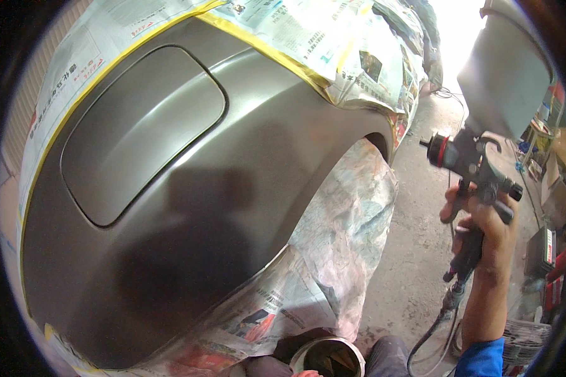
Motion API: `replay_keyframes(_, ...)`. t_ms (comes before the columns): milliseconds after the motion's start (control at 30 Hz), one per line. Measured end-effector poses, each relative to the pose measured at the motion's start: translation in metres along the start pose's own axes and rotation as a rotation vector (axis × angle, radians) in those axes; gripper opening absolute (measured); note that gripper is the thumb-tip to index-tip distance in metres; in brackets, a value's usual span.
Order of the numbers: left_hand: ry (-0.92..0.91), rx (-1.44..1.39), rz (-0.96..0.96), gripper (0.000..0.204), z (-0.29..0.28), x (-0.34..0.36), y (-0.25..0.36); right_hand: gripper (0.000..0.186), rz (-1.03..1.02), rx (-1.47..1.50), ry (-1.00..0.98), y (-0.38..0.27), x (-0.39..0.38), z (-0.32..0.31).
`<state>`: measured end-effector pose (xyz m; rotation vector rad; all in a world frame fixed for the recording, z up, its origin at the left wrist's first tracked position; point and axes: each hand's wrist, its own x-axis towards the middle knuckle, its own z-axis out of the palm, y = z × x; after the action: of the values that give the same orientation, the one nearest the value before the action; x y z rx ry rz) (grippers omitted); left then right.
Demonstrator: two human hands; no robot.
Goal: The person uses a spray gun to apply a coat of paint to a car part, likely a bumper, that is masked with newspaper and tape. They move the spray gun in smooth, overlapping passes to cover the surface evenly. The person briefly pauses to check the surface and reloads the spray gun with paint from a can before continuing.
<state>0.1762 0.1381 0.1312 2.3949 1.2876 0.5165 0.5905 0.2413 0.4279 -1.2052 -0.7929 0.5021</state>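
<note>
My right hand (475,217) is wrapped round the grip of a black spray gun (475,163), raised at the right beside the car panel. Fingers lie at its trigger. A large pale grey cup (506,72) sits on top of the gun, and a hose (445,308) hangs from the handle's bottom. The dark grey car panel (251,151) fills the left and middle, with a rounded fuel flap (151,132) in it. A dark shadow or reflection falls across its lower part. My left hand does not show clearly; a small reddish patch at the bottom edge cannot be made out.
Newspaper sheets (308,31) and yellow tape (277,56) edge the panel; a crumpled cover (349,220) fills the wheel arch. Between my knees stands a bucket (360,361). Boxes and a car battery (539,252) line the right of the concrete floor (415,239).
</note>
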Motion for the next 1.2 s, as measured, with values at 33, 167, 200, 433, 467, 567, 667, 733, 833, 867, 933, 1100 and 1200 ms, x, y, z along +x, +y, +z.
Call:
replay_keyframes(33, -0.002, 0.000, 0.006, 0.010, -0.001, 0.000, 0.000, 0.039, 0.017, 0.047, -0.006, 0.001, -0.005, 0.001)
replay_keyframes(167, 0.001, -0.027, -0.015, 0.010, -0.006, 0.001, 0.004, 0.045, 0.093, 0.294, -0.211, 0.000, -0.038, 0.008)
replay_keyframes(200, 0.004, -0.045, -0.031, 0.010, -0.007, 0.001, 0.006, 0.043, 0.103, 0.247, -0.202, -0.001, -0.041, 0.008)
replay_keyframes(433, 0.061, -0.081, 0.000, 0.011, -0.012, 0.003, 0.011, 0.035, 0.099, 0.089, -0.121, 0.008, -0.051, 0.015)
replay_keyframes(467, 0.086, -0.094, 0.007, 0.011, -0.014, 0.004, 0.012, 0.037, 0.064, 0.165, -0.233, 0.010, -0.055, 0.018)
replay_keyframes(567, 0.101, -0.112, -0.019, 0.011, -0.018, 0.002, 0.016, 0.041, 0.116, 0.263, -0.423, 0.012, -0.067, 0.024)
replay_keyframes(667, 0.131, -0.179, -0.075, 0.012, -0.022, 0.000, 0.017, 0.031, 0.040, 0.082, -0.190, 0.010, -0.068, 0.022)
replay_keyframes(733, 0.103, -0.193, -0.071, 0.018, -0.020, -0.002, 0.013, 0.027, -0.002, 0.013, 0.015, 0.010, -0.065, 0.020)
replay_keyframes(833, 0.046, -0.187, -0.038, 0.018, -0.017, -0.002, 0.001, 0.032, -0.035, -0.079, 0.081, 0.012, -0.070, 0.018)
replay_keyframes(867, 0.105, -0.206, 0.010, 0.015, -0.015, -0.002, -0.002, 0.032, -0.019, -0.073, 0.059, 0.013, -0.076, 0.019)
replay_keyframes(933, 0.143, -0.217, 0.031, 0.015, -0.013, -0.004, -0.005, 0.032, 0.048, -0.067, -0.006, 0.011, -0.092, 0.021)
replay_keyframes(1100, 0.178, -0.263, 0.038, 0.016, -0.016, -0.010, -0.002, 0.033, 0.106, 0.002, -0.023, 0.011, -0.134, 0.032)
replay_keyframes(1200, 0.170, -0.261, 0.049, 0.016, -0.019, -0.014, -0.002, 0.034, 0.091, 0.022, -0.056, 0.013, -0.155, 0.035)
